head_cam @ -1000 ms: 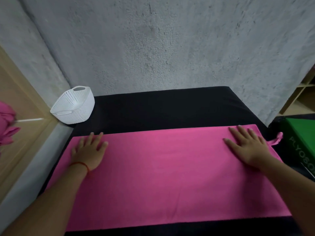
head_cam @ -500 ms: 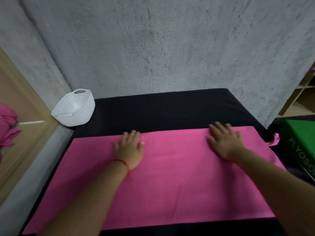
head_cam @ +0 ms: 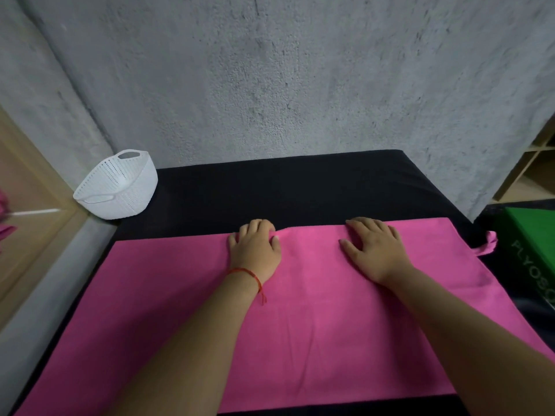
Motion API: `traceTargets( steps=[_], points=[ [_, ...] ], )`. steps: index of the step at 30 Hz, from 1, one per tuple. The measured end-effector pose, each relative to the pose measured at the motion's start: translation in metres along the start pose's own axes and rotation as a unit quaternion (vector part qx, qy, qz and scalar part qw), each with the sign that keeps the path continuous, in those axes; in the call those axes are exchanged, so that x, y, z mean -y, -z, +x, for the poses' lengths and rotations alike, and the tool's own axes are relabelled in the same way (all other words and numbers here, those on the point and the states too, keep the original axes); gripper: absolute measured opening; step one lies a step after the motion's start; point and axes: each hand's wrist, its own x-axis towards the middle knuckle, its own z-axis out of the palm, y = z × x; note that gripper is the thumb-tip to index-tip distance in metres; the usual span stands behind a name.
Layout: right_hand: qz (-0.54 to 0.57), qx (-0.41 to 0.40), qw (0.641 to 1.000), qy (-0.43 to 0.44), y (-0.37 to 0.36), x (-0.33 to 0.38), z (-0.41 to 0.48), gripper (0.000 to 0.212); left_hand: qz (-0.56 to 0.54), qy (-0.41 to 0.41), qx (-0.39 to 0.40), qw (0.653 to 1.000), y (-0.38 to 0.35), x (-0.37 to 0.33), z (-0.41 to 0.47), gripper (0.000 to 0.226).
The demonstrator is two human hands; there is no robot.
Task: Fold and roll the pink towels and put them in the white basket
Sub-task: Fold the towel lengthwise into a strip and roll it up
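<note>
A pink towel (head_cam: 315, 310) lies spread flat across the black table (head_cam: 300, 187), with its hanging loop at the right end. My left hand (head_cam: 255, 250) is at the middle of the towel's far edge, fingers curled over it and thumb pinching a small wrinkle of cloth. About a hand's width to the right, my right hand (head_cam: 375, 250) lies flat on the towel, fingertips reaching the far edge. The white basket (head_cam: 120, 187) stands at the table's back left corner, tilted, and nothing shows inside it.
A rough grey wall runs behind the table. More pink cloth (head_cam: 4, 214) shows at the far left edge on a wooden ledge. A green box (head_cam: 531, 235) sits to the right of the table, with wooden shelves (head_cam: 534, 163) behind it.
Both hands slid inward from the towel's ends toward its middle along the far edge. My left hand's fingers have curled onto the edge, raising a small wrinkle.
</note>
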Motion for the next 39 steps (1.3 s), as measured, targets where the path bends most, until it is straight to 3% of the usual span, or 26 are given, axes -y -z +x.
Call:
traceTargets(
  steps=[3,8,14,20,23,26,30,36,39],
  points=[
    [-0.025,-0.034,0.999,-0.008,0.009,-0.022,0.010,0.061,-0.027,-0.004,-0.029,0.999,-0.002,0.002,-0.002,0.008],
    [-0.094,-0.012,0.996,0.006,0.037,-0.078,0.025,0.038,-0.028,-0.049,-0.061,0.997,-0.003,-0.002,-0.009,0.025],
    [-0.132,-0.193,0.961,0.149,0.036,-0.085,-0.012,0.012,-0.023,-0.101,-0.123,0.987,-0.002,-0.002,-0.012,0.043],
    [-0.106,-0.255,0.948,0.161,0.031,-0.089,-0.046,0.011,-0.003,-0.128,-0.129,0.983,-0.005,0.000,-0.013,0.033],
    [-0.068,-0.225,0.960,0.155,0.025,-0.090,-0.048,0.007,-0.001,-0.124,-0.111,0.986,-0.005,-0.002,-0.012,0.031],
    [-0.047,-0.183,0.977,0.099,0.026,-0.091,-0.044,0.023,-0.025,-0.120,-0.112,0.986,-0.005,-0.003,-0.011,0.033],
    [-0.079,-0.195,0.972,0.105,0.023,-0.093,-0.042,0.027,-0.020,-0.086,-0.099,0.991,-0.007,-0.003,-0.010,0.041],
    [-0.102,-0.255,0.961,-0.037,0.040,-0.097,-0.015,0.036,0.030,-0.039,-0.069,0.996,-0.012,-0.003,-0.005,0.040],
    [-0.108,-0.253,0.961,-0.037,0.029,-0.104,-0.014,0.040,0.047,-0.044,-0.075,0.995,-0.012,-0.004,-0.004,0.041]
  ],
)
